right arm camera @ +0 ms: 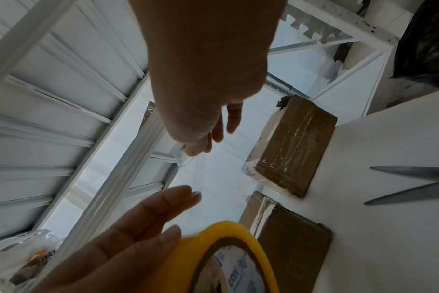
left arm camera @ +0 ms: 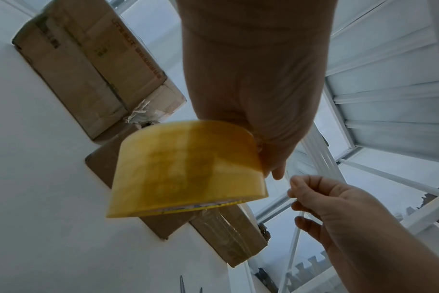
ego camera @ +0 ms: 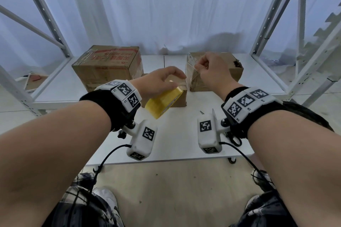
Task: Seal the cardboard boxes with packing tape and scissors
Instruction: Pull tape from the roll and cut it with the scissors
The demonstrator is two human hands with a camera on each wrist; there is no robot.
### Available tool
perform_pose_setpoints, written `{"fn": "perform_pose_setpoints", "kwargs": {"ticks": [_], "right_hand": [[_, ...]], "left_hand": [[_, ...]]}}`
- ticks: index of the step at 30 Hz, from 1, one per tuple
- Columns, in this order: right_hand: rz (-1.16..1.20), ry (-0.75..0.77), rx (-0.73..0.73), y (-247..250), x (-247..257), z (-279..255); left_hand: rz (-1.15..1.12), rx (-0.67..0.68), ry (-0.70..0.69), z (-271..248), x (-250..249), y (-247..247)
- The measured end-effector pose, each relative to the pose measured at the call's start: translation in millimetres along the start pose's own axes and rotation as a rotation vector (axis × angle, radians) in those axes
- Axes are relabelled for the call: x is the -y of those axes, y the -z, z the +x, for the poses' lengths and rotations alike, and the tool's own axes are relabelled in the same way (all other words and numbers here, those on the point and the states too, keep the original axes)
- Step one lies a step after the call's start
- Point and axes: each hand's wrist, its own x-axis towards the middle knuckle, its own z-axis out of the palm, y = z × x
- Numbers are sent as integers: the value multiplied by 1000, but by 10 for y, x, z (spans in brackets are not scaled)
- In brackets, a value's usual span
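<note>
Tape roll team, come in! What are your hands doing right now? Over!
Left hand holds the yellow tape roll up. Right hand pinches the pulled-out clear tape end. Scissors lie open on the table. Nothing blocking the boxes.

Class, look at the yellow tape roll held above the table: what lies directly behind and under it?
Behind and under the tape roll sits a small cardboard box on the white table. Its right end and top corner show; the roll and left hand cover the rest.

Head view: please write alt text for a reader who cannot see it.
A left hand holds a yellow roll of packing tape while the right hand pinches its clear free end, above a white table with three brown cardboard boxes.
</note>
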Motion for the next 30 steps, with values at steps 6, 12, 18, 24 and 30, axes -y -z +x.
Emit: {"fn": "perform_pose_setpoints", "kwargs": {"ticks": [6,12,18,24,30], "right_hand": [[37,3,21,8,-32,-21],[26,14,4,62,-9,-25],[37,-11,41,61,-23,-43],[-27,-36,59,30,-59,-67],[-4,-113,44,53,-130,-41]], "left_hand": [[-17,28,18,1,5,12],[13,27,28,6,8,-6],[34,19,196,12,14,-1],[35,26,225,23,-2,-18],[-104,-50,17,-14,-86,-29]]}}
